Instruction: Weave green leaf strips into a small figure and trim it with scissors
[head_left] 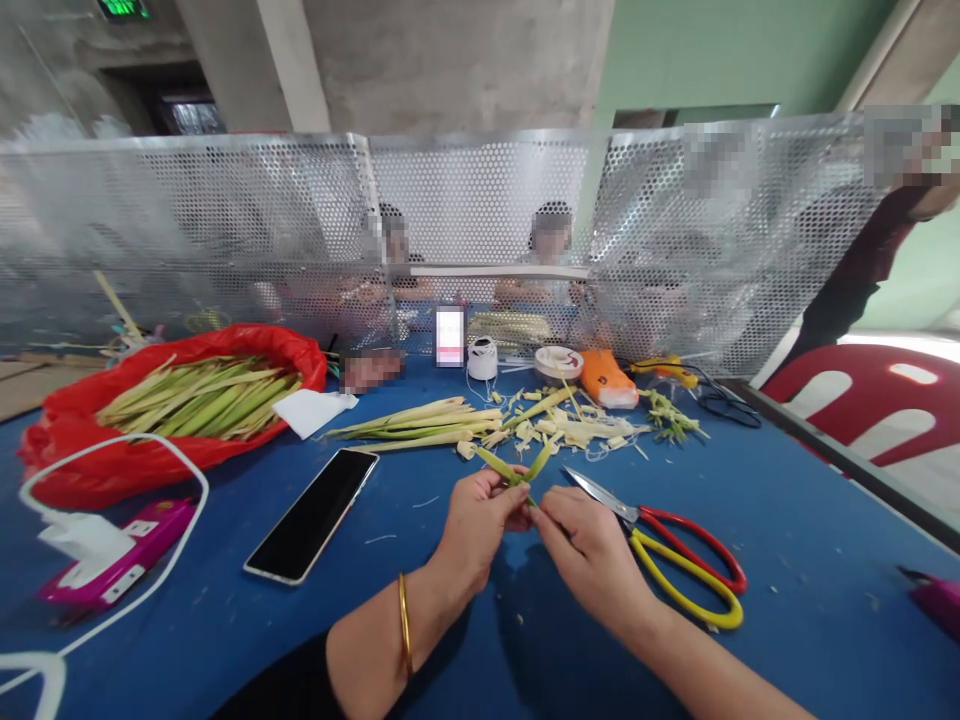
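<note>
Between my hands are green leaf strips (541,460), crossed so that two ends spread upward in a V. My left hand (480,520) pinches them at the crossing; a gold bangle circles that wrist. Close beside it, my right hand (585,540) is closed, thumb and finger at the lower end of the same strips. Right of my right hand lie scissors (637,515) with one red and one yellow handle, blades pointing up and left. Just beyond my hands is a row of pale green leaf strips (420,425) with trimmed scraps (577,430).
A red plastic bag (67,430) full of leaf strips stands at the left. Nearby are a phone (311,515), a purple power strip (161,525) with a white cable, and a white tissue (311,408). A thread spool (482,358) and orange packet (606,378) sit before a perforated metal screen (487,180), people behind it.
</note>
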